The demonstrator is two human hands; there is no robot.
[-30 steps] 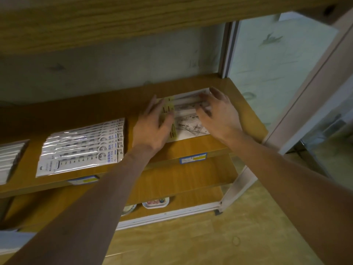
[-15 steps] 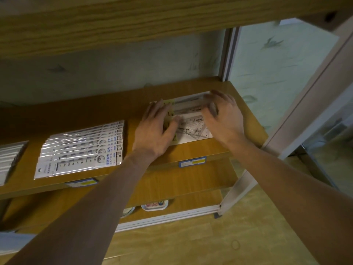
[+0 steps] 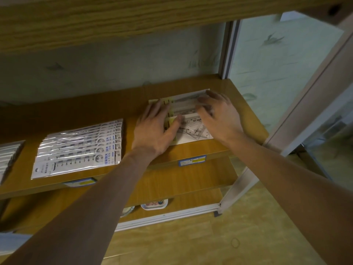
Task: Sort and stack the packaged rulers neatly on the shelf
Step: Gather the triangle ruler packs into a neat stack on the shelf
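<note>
A pile of clear ruler-set packets [image 3: 193,129] with yellow left edges lies at the right end of the wooden shelf [image 3: 200,150]. My left hand [image 3: 152,129] rests flat on the pile's left side, fingers spread, thumb across the front packet. My right hand [image 3: 219,115] lies on the right side, fingers pressing the upper packets. A fanned row of white packaged 15 cm rulers [image 3: 80,148] sits left of my left hand, apart from it.
More white packets [image 3: 8,159] lie at the far left edge. A shelf board [image 3: 114,22] hangs close overhead. A white metal upright [image 3: 228,48] stands at the back right corner. Lower shelves hold small round items [image 3: 154,204]. Price labels [image 3: 192,160] line the shelf front.
Both hands have slid slightly back on the ruler-set pile, nudging the packets deeper and squarer on the shelf. The fanned rulers on the left are unchanged.
</note>
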